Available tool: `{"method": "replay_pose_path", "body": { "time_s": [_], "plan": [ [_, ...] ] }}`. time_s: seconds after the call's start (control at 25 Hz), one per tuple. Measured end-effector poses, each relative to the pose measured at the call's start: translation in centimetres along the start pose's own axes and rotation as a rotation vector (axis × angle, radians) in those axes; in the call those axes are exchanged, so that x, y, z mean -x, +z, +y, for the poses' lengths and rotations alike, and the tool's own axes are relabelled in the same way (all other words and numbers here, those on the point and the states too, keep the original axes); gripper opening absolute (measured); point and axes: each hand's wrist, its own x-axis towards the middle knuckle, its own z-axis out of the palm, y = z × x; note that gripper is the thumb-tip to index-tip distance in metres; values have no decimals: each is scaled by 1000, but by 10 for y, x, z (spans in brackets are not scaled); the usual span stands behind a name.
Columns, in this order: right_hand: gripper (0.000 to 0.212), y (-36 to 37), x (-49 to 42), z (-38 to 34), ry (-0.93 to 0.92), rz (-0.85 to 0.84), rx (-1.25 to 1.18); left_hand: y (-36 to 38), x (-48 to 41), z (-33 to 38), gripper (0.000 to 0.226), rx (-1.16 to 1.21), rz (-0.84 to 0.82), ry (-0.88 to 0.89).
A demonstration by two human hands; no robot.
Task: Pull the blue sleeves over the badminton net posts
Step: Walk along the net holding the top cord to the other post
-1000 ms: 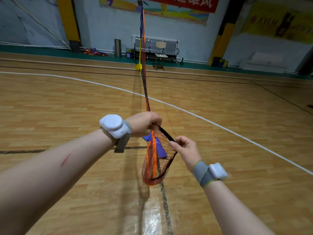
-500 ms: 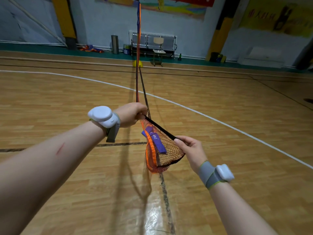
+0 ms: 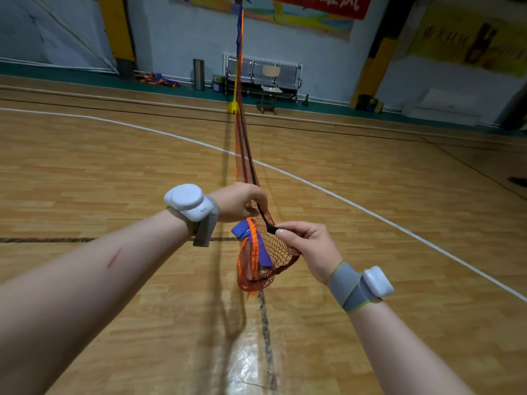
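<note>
Work seems half done: the far post (image 3: 235, 86) wears its sleeve, I judge, while my left hand (image 3: 242, 201) grips the bunched net (image 3: 256, 277), my right hand (image 3: 312, 246) pinches its black band (image 3: 265, 220), and the blue sleeve (image 3: 263, 253) hangs between my fingers (image 3: 281, 232), unfitted.

Top of far post (image 3: 235, 81) off-frame.

left hand (image 3: 239, 201) grips net (image 3: 249, 277) (orange, bunched) | right hand (image 3: 310, 246) pinches black edge band (image 3: 265, 219) — blue sleeve (image 3: 241, 230) between them
</note>
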Motion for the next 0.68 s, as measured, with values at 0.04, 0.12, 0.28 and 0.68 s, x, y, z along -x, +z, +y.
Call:
{"method": "replay_pose_path", "body": {
  "time_s": [0.04, 0.12, 0.28, 0.68],
  "plan": [
    [23, -3, 2, 3, 11, -1, -3, 3, 0, 8, 19, 13, -20, 22],
    [18, -8, 5, 8, 31, 1, -9, 9, 4, 17, 16, 10, -71, 43],
    [17, -16, 13, 19, 46, 42, -4, 14, 13, 23, 10, -50, -95, 2],
    [19, -35, 27, 73, 184, 90, 146, -7, 29, 39, 14, -73, 58, -96]
  ]
}}
